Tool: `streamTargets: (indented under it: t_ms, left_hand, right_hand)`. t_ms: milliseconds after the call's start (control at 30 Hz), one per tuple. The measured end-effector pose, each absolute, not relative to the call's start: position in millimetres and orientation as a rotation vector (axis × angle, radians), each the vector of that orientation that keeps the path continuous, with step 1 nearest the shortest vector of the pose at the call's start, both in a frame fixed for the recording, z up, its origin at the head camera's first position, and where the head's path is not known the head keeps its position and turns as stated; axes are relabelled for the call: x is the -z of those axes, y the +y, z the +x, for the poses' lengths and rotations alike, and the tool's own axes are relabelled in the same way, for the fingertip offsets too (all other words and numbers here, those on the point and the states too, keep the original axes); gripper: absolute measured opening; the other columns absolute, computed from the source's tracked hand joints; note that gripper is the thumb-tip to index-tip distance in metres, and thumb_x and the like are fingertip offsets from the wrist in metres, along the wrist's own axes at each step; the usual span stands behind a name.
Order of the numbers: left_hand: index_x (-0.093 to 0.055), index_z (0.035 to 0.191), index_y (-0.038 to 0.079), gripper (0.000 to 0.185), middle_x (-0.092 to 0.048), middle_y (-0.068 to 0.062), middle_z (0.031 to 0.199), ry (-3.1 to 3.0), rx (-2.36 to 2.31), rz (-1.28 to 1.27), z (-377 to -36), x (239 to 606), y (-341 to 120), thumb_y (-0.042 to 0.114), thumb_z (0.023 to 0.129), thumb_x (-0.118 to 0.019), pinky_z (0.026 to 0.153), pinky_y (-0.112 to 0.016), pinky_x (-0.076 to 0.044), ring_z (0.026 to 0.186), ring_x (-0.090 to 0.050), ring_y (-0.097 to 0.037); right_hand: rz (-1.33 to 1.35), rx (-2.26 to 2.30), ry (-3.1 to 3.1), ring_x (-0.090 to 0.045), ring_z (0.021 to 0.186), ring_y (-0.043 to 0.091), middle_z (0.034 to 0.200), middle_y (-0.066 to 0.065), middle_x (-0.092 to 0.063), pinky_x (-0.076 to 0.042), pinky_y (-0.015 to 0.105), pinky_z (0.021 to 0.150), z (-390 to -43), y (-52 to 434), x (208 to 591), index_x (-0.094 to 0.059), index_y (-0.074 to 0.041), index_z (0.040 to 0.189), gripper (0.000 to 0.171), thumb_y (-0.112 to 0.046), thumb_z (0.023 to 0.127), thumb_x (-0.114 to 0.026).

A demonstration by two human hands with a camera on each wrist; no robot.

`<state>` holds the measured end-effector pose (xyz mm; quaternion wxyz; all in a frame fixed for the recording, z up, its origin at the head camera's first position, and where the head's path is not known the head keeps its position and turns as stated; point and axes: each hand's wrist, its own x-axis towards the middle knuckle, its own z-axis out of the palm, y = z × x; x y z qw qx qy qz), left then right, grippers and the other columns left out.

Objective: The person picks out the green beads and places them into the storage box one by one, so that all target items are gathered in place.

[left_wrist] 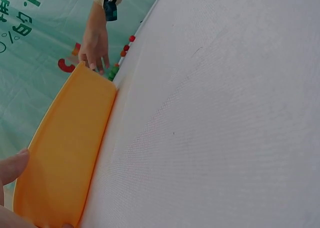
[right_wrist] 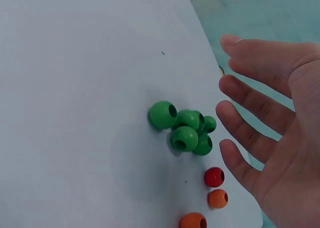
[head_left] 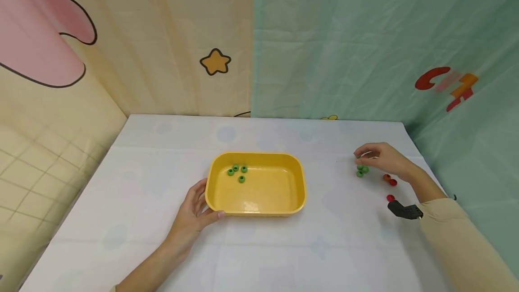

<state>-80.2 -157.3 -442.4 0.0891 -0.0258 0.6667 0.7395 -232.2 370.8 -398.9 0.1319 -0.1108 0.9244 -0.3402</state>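
A yellow tray [head_left: 256, 207] sits on the table with several green beads [head_left: 241, 179] inside, toward its left. My left hand [head_left: 190, 213] grips the tray's left front corner, and in the left wrist view the thumb [left_wrist: 15, 167] lies at the rim. At the right side of the table, my right hand [head_left: 383, 159] hovers over a cluster of green beads [right_wrist: 186, 119]. Its fingers [right_wrist: 257, 100] are spread and loosely bent in the right wrist view, with nothing held between them. Nearer the wrist lie a red bead [right_wrist: 214, 177] and orange beads [right_wrist: 218, 198].
A white cloth covers the table [head_left: 267, 256]. Another red bead [head_left: 390, 198] lies near the dark strap piece [head_left: 405, 211] at the right sleeve. Patterned curtains [head_left: 365, 35] stand behind and beside the table.
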Motion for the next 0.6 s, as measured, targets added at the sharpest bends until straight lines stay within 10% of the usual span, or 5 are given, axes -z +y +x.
streamTargets:
  t_ms: [600]
  left_hand:
    - [-0.024,0.160,0.012,0.092,-0.028,-0.004,0.164,1.969,-2.214,-0.036,-80.0,444.7,-159.4,-0.004,0.088,-0.079,0.108,-0.025,-0.046,0.149,-0.031,-0.029]
  right_hand:
    - [-0.187,0.983,2.738,-0.059,0.098,0.018,0.117,0.014,-0.069,-0.053,0.023,0.070,-213.2,406.0,431.6,-0.068,0.002,0.125,0.041,-0.028,0.098,-0.075]
